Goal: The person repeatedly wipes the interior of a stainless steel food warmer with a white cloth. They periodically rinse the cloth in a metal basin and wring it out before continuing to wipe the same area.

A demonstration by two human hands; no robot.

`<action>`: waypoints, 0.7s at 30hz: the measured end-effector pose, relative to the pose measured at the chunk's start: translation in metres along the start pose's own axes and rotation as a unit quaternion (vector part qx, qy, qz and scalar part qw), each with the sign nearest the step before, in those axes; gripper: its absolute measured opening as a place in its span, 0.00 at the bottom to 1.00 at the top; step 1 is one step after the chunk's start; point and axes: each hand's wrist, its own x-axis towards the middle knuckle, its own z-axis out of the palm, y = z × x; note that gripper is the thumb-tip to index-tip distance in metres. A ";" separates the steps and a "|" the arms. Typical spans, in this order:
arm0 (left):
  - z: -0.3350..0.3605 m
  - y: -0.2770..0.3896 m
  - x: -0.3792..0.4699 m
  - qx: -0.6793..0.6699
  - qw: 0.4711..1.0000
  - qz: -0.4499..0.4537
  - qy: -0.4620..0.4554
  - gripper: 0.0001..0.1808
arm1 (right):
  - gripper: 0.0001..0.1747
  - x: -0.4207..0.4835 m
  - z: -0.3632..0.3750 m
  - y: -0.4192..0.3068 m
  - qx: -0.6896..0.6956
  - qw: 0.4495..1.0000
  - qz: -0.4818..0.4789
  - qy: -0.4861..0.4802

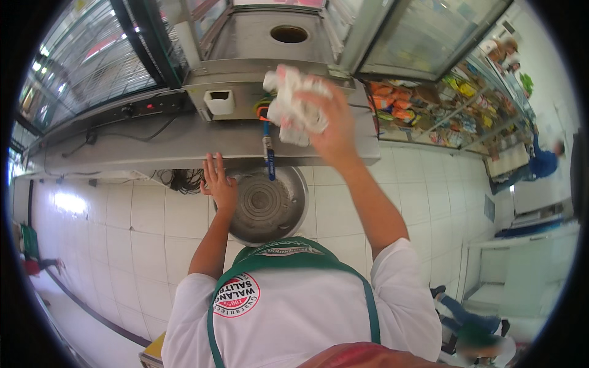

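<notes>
My right hand (333, 126) is raised over the steel counter, closed around a crumpled white cloth (297, 103) with reddish patches. My left hand (221, 184) rests its fingertips on the counter's front edge (184, 160), fingers apart, holding nothing. Below that edge stands a round metal basin (299, 198) with a ringed bottom. A valve with a blue lever handle (271, 170) juts over the basin from under an orange part (262, 112). Behind the cloth is a stainless steel display cabinet, its deck (239, 37) cut by a round opening (288, 34).
A white plastic holder (219, 102) is fixed to the cabinet front. On the left, a glass warmer (115, 60) has a power cord (133, 138) across the counter. An open glass door (423, 37) hangs at the upper right, above shelves of packets (395, 101). Several people stand farther off.
</notes>
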 end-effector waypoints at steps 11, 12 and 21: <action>-0.033 -0.012 0.006 0.151 0.985 0.025 -0.079 0.49 | 0.23 0.201 0.056 0.122 -0.111 0.980 -0.129 0.104; -0.036 -0.012 0.006 0.150 0.985 0.022 -0.085 0.48 | 0.23 0.200 0.067 0.137 -0.164 0.981 -0.097 0.027; -0.052 -0.012 0.012 0.122 0.982 0.040 -0.135 0.49 | 0.27 0.211 0.113 0.240 -0.238 0.877 0.127 -0.397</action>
